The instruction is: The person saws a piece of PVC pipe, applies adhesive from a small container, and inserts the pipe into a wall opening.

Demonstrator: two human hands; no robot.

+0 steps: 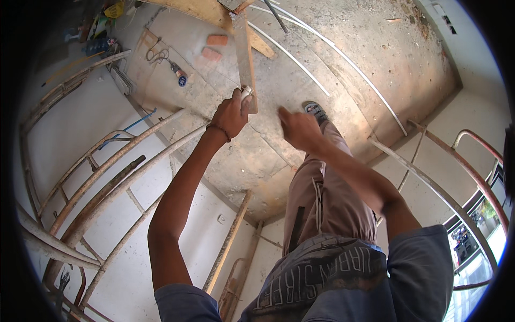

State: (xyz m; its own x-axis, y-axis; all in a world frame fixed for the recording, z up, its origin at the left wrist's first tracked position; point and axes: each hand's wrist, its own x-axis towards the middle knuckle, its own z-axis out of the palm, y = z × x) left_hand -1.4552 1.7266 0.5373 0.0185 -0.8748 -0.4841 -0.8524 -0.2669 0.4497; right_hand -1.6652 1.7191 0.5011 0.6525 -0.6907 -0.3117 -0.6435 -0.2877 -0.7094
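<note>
My left hand (230,115) grips the near end of a long flat grey metal bar (244,53), which runs away from me over the concrete floor (343,80). A small white piece (246,92) shows at my fingertips against the bar. A dark band circles that wrist. My right hand (298,129) hovers just right of the bar's end without touching it. Its fingers are curled and its back faces me, with nothing visible in it. Below it are my trouser leg (316,193) and sandalled foot (316,111).
Rusty scaffold frames stand at the left (102,177) and right (461,172). Two bricks (214,46), a wooden board (214,13), thin white pipes (322,40) and a tool with a cord (177,72) lie on the floor. White walls (70,123) rise around it.
</note>
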